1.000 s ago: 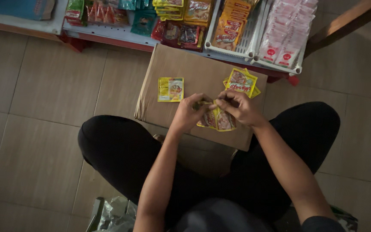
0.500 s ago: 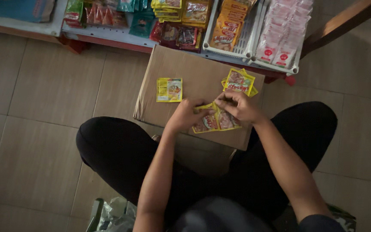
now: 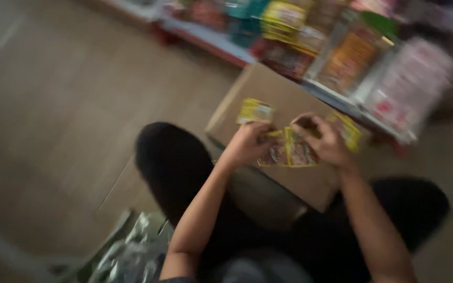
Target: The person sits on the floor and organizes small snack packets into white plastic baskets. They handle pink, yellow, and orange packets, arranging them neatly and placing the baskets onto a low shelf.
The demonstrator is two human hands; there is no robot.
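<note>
Left hand [image 3: 247, 144] and right hand [image 3: 323, 141] hold yellow sachets [image 3: 289, 152] between them.

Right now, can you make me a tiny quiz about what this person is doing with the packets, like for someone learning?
1. True or false: both hands hold yellow packets over the box.
2. Where is the lone packet? A) on the box B) on the floor C) on the shelf
3. What shiny thing lies by the person's left knee?

Key
1. True: the left hand and right hand grip the packets above the box.
2. A: the lone packet lies on the box.
3. A crumpled silver bag on the floor.
</note>
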